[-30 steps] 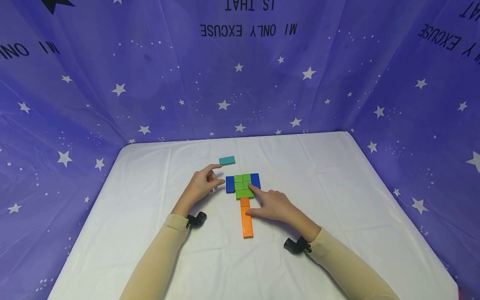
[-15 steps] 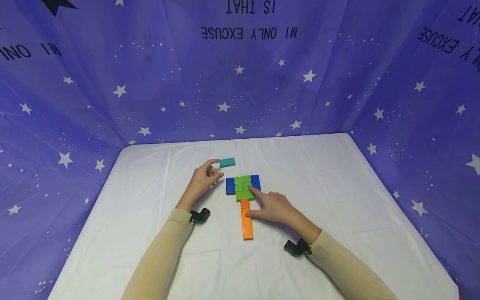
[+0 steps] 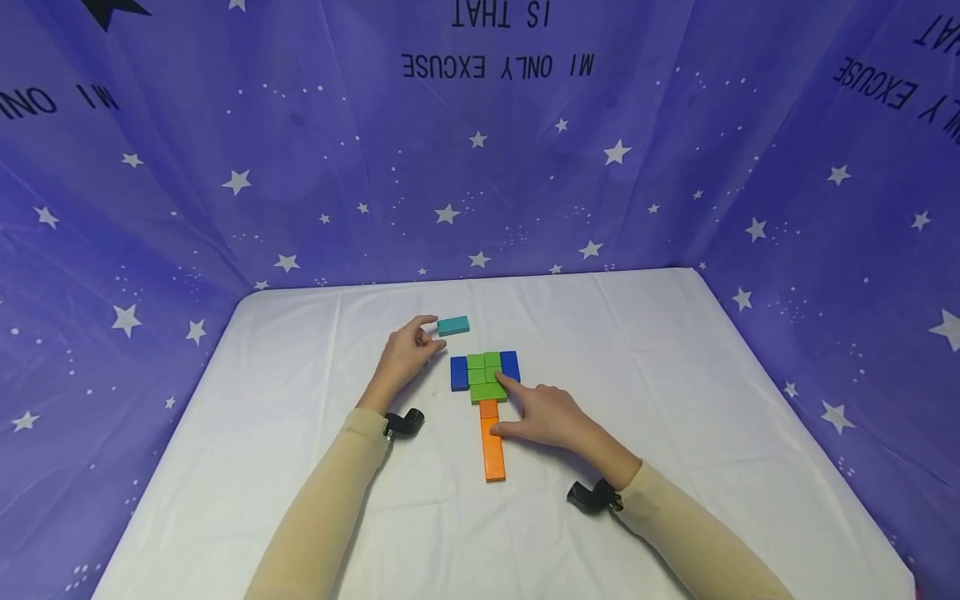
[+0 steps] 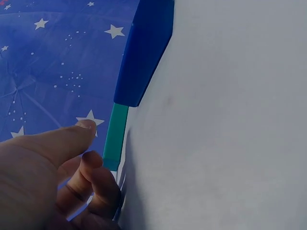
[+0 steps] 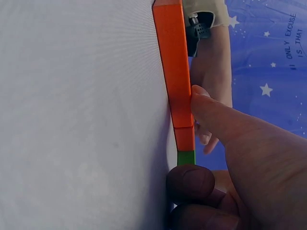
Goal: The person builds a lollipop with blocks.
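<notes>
My left hand (image 3: 405,354) is at the left end of a teal block (image 3: 453,326), index fingertip right at that end, thumb apart from it. In the left wrist view the teal block (image 4: 115,136) shows beyond the fingers, partly behind a dark blue block (image 4: 146,52). With its index finger my right hand (image 3: 551,412) touches one of several green blocks (image 3: 477,362), while its thumb rests on a long orange block (image 3: 492,454). The remaining right fingers are curled under. Blue blocks flank the green ones, one at the left (image 3: 459,373), another at the right (image 3: 510,365).
A short orange block (image 3: 489,409) joins the long one to the green group. White cloth (image 3: 630,333) covers the table. Purple star-printed curtains (image 3: 337,158) stand behind it and at both sides. Each wrist wears a black camera, such as the left one (image 3: 407,422).
My left hand has moved away from beside the left blue block, up to the end of the teal block. The right hand keeps its place on the green and orange blocks.
</notes>
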A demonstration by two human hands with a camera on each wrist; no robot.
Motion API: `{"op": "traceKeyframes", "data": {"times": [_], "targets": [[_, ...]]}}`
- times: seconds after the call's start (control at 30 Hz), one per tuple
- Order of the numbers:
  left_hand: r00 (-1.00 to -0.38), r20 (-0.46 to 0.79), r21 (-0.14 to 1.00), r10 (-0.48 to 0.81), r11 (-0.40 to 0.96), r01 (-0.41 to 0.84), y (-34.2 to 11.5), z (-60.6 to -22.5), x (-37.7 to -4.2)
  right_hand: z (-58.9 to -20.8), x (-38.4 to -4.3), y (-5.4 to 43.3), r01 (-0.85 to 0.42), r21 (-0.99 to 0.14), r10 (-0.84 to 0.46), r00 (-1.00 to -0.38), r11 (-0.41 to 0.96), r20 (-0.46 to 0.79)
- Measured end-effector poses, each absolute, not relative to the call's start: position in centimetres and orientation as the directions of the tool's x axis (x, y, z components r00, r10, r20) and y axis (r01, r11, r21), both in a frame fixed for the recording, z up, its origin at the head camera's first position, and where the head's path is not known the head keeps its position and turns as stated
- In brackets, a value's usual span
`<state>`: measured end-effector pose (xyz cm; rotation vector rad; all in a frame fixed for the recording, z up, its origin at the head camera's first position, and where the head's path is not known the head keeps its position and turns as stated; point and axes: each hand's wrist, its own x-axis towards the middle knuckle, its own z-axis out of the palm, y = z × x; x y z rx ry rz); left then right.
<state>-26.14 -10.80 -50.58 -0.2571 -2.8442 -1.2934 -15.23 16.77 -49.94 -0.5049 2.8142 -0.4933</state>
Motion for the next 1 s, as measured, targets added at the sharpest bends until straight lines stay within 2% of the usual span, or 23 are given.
{"op": "traceKeyframes", "data": {"times": [1.0], "targets": [[-0.996, 0.050, 0.692, 0.070, 0.717, 0.085, -10.3, -50.7, -28.0, -49.8, -15.1, 16.8, -0.290, -0.377, -0.373, -0.912, 0.879, -0.168]]}}
